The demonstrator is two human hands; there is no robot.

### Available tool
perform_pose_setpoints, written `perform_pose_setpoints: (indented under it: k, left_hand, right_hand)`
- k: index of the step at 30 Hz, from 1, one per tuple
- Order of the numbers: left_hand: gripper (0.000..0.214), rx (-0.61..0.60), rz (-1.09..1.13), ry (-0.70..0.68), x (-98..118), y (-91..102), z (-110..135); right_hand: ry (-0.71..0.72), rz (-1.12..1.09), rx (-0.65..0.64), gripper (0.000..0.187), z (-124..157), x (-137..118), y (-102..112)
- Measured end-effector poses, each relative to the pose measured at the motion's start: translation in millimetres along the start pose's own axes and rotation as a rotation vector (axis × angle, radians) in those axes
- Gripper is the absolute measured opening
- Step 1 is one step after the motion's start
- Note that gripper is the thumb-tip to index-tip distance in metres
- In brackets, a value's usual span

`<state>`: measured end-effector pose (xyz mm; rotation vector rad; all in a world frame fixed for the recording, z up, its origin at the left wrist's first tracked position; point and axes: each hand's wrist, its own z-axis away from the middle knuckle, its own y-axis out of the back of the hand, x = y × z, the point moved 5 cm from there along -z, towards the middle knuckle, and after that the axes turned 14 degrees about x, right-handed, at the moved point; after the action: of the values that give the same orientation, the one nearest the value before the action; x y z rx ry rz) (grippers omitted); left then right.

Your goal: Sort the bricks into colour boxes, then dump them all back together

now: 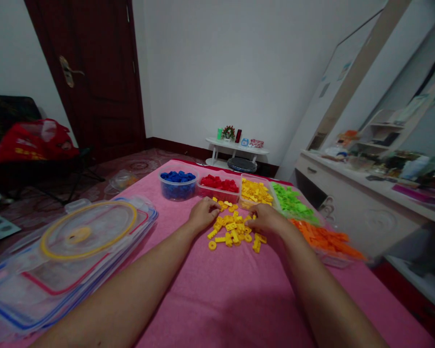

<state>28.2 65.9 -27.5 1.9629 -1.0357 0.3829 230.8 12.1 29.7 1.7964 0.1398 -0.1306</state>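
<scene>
Loose yellow building blocks [231, 226] are heaped on the pink cloth, some of them round with a hole. My left hand [204, 214] rests at the heap's left edge, its fingers loosely bent and a little apart, with no block visible in them. On the right side of the heap, my right hand [265, 220] has its thumb and fingers drawn together around a yellow block; the fingers partly hide it. Just behind this hand stands a clear tub of yellow blocks [255, 191].
Blue blocks [178, 178] fill a round tub, beside red blocks [219, 183]. Green blocks [293, 202] and orange blocks [326, 239] are in containers along the right. Stacked clear lids [90, 270] lie on the left. A dresser [348, 193] stands beyond the table's right side.
</scene>
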Motion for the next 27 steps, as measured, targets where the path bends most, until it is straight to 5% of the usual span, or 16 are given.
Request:
perform_pose_setpoints:
  k: [4,9,11,13,17,19,27]
  left_hand:
    - [0.016,-0.002,0.01,0.001,0.6,-0.1,0.1]
    - [0.016,0.0,0.008,0.008,-0.5,-0.2,0.3]
    - [0.016,-0.005,0.002,0.005,-0.5,0.0,0.4]
    - [0.016,-0.012,-0.002,0.005,-0.2,0.5,0.3]
    - [0.017,-0.017,0.002,0.017,0.2,1.8,0.3]
    - [0.016,-0.014,0.006,0.019,0.3,2.1,0.4]
    - [0.017,-0.012,0.004,-0.007,-0.1,0.0,-0.6]
  right_hand:
    - [-0.055,-0.011,-0.003,0.015,-2.1,9.1,12.3]
    - [-0.171,-0.149,0.608,0.042,-12.5,23.9,44.4]
    - [-0.166,-0.203,0.7,0.046,-12.7,25.7,49.9]
    - [-0.114,-0.167,0.596,0.031,-12.4,21.6,47.8]
    - [-0.061,0.034,0.054,0.011,0.2,10.8,20.6]
    - [-0.042,0.107,-0.095,0.012,9.2,6.7,8.9]
    - [0.044,0.013,0.096,0.029,5.2,-8.4,11.3]
